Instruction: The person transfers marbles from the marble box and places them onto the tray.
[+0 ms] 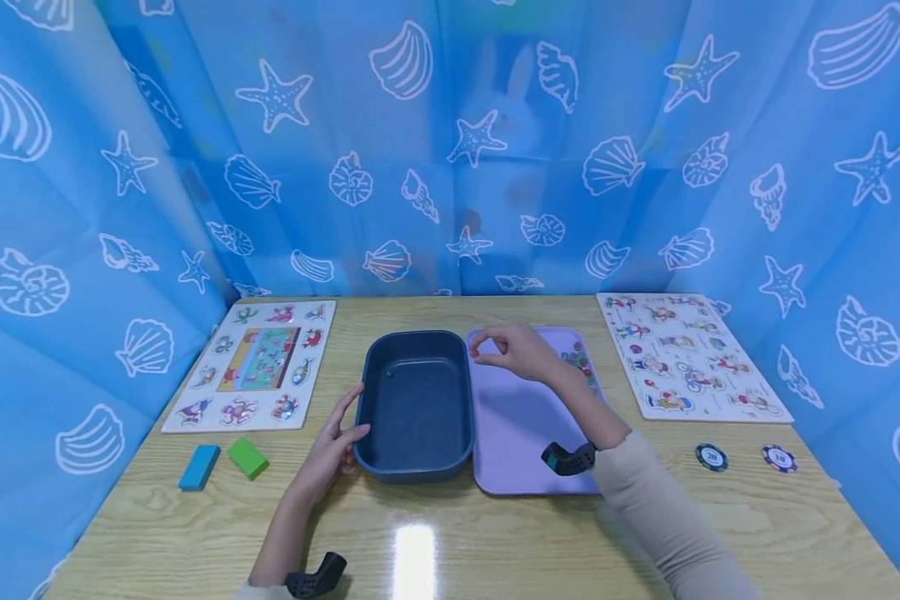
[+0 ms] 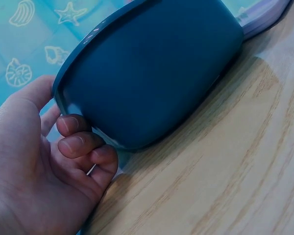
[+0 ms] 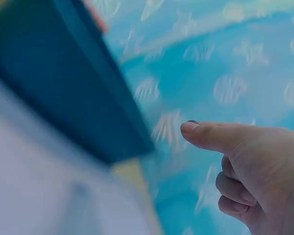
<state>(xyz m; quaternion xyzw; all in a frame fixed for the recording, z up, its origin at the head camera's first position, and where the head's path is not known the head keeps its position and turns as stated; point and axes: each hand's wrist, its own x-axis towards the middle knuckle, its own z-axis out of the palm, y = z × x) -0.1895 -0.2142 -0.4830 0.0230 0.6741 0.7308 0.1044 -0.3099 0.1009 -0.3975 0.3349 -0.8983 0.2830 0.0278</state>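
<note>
A dark blue rectangular box [image 1: 416, 477] stands on the table with a small round thing [image 1: 388, 374] inside near its far left corner. My left hand [image 1: 333, 446] holds its left wall at the rim; the left wrist view shows several fingers [image 2: 73, 144] curled by the box's outer side. Above the left edge of a lilac tray [image 1: 525, 467], by the box's right rim, is my right hand [image 1: 521, 352]. Its thumb and forefinger pinch together, with a small dark bead-like thing [image 3: 192, 121] just showing at the thumb tip. Small green and red beads [image 1: 577, 360] lie in the tray's far right part.
Picture puzzle boards lie at left [image 1: 195, 375] and right [image 1: 656, 367]. A blue block [image 1: 199, 467] and a green block [image 1: 247, 458] are at front left. Two poker chips, one green [image 1: 712, 457] and one blue [image 1: 779, 457], lie at right. A blue shell-patterned curtain [image 1: 435, 250] surrounds the table.
</note>
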